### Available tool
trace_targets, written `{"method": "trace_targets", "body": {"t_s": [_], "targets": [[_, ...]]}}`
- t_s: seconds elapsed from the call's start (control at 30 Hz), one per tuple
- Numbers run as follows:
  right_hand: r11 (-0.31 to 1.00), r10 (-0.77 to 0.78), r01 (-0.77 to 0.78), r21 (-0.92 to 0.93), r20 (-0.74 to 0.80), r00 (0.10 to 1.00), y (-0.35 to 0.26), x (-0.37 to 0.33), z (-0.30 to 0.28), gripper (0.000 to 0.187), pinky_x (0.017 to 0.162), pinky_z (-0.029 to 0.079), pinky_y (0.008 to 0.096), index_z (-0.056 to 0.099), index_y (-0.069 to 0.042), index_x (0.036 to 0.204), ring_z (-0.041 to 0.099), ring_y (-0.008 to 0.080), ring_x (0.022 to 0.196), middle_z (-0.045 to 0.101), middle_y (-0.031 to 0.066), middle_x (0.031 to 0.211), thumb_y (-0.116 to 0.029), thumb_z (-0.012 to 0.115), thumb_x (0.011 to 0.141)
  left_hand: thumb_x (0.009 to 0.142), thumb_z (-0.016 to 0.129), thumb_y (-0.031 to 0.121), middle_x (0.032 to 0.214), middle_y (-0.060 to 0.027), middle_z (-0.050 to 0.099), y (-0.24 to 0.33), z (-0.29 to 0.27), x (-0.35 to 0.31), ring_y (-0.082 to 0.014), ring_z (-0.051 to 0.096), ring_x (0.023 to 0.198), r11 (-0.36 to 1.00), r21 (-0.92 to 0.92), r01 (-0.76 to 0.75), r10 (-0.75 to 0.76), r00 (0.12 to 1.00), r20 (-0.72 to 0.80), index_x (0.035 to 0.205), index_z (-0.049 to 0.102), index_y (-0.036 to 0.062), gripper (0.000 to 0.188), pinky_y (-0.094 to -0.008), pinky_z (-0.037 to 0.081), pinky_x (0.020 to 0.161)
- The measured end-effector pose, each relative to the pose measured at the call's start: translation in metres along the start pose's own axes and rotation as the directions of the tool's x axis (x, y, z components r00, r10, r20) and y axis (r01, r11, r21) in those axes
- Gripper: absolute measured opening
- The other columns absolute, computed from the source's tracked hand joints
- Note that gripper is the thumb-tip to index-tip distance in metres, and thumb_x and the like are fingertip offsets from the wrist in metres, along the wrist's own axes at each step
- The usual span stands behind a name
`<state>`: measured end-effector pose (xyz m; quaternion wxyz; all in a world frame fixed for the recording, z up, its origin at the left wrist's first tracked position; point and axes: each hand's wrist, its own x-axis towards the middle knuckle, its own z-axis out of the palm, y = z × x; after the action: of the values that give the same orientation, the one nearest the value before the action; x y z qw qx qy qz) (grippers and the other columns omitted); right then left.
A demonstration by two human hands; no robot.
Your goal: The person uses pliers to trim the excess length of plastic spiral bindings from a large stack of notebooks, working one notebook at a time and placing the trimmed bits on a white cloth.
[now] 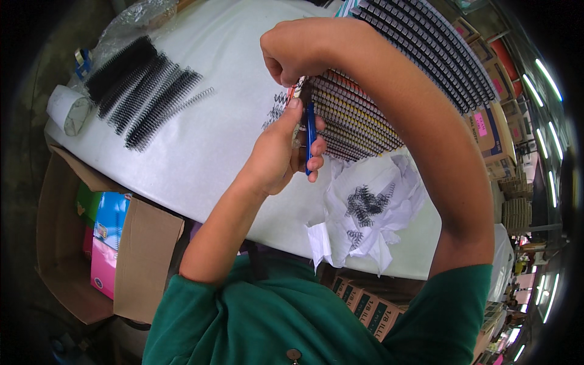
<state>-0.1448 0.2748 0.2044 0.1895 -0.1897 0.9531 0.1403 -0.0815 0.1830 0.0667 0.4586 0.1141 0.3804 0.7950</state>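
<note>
My left hand (280, 143) is closed round a blue-handled hand tool (310, 137), likely pliers or cutters, its dark head pointing up toward my right hand. The left thumb presses near a thin, colourful edge that looks like a notebook's. Reaching across the table, my right arm bends so that my right hand (298, 52) curls above the tool's head. Its fingertips are tucked under and closed, and what they grip is hidden. Just beyond the tool lies a stack of spiral-bound notebooks (356, 115) with rows of dark coils. Short coil pieces (277, 109) lie left of it.
Long black binding coils (146, 91) lie at the table's far left, near clear plastic and a white roll (68, 111). Crumpled white paper (398, 210) holds coil scraps (368, 205). A carton of notebooks (146, 261) stands at left; more notebooks (426, 52) are stacked far right.
</note>
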Motion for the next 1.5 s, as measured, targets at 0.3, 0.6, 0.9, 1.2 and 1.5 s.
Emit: {"method": "trace_targets", "body": {"t_s": [0.3,0.6,0.9,1.2,1.5], "targets": [[0.990,0.089,-0.086,-0.110,0.023,0.996,0.002,0.005,-0.010,0.029,0.076,0.049,0.0413,0.068,-0.001,0.097,0.063,0.0297,0.090,0.066,0.0144,0.098,-0.014,0.073,0.072,0.092,0.027,0.059,0.076,-0.0100,0.053,0.007,0.024,-0.002,-0.0216,0.055,0.067,0.999,-0.033,-0.006,0.003,0.996,-0.085,0.109,0.047,0.0046,0.060,-0.0394,0.052,0.064],[0.994,0.067,-0.072,-0.085,-0.066,0.996,0.007,0.006,-0.008,0.026,0.072,0.051,0.0405,0.069,-0.001,0.093,0.064,0.0305,0.087,0.067,0.0154,0.093,-0.012,0.075,0.071,0.092,0.028,0.059,0.078,-0.0123,0.054,0.005,0.012,-0.008,-0.0236,0.058,0.069,1.000,0.017,-0.023,0.022,1.000,0.013,0.110,0.047,0.0036,0.061,-0.0396,0.053,0.064],[0.994,0.096,-0.099,-0.041,-0.088,0.992,0.005,0.001,-0.009,0.027,0.072,0.051,0.0406,0.068,0.000,0.095,0.064,0.0304,0.089,0.066,0.0166,0.096,-0.009,0.074,0.071,0.091,0.028,0.060,0.093,-0.0196,0.060,0.019,0.019,-0.005,-0.0345,0.064,0.090,0.992,0.082,-0.094,0.096,0.995,-0.019,0.116,0.047,-0.0004,0.069,-0.0472,0.053,0.075],[0.995,0.101,-0.102,-0.007,-0.044,0.994,0.007,0.003,-0.009,0.027,0.070,0.051,0.0405,0.069,-0.001,0.095,0.064,0.0307,0.089,0.066,0.0155,0.097,-0.010,0.075,0.070,0.091,0.029,0.059,0.087,-0.0166,0.059,0.020,0.021,-0.002,-0.0304,0.064,0.083,0.996,0.055,-0.064,0.066,0.997,-0.027,0.112,0.048,0.0008,0.064,-0.0419,0.055,0.067],[0.994,0.106,-0.109,-0.018,-0.111,0.988,0.008,0.001,-0.006,0.027,0.070,0.051,0.0407,0.069,0.000,0.095,0.064,0.0305,0.088,0.066,0.0156,0.098,-0.010,0.075,0.070,0.092,0.030,0.058,0.074,-0.0096,0.052,0.015,0.021,-0.007,-0.0204,0.054,0.063,0.996,0.068,-0.055,0.056,0.998,-0.005,0.104,0.048,0.0047,0.058,-0.0353,0.050,0.055]]}}
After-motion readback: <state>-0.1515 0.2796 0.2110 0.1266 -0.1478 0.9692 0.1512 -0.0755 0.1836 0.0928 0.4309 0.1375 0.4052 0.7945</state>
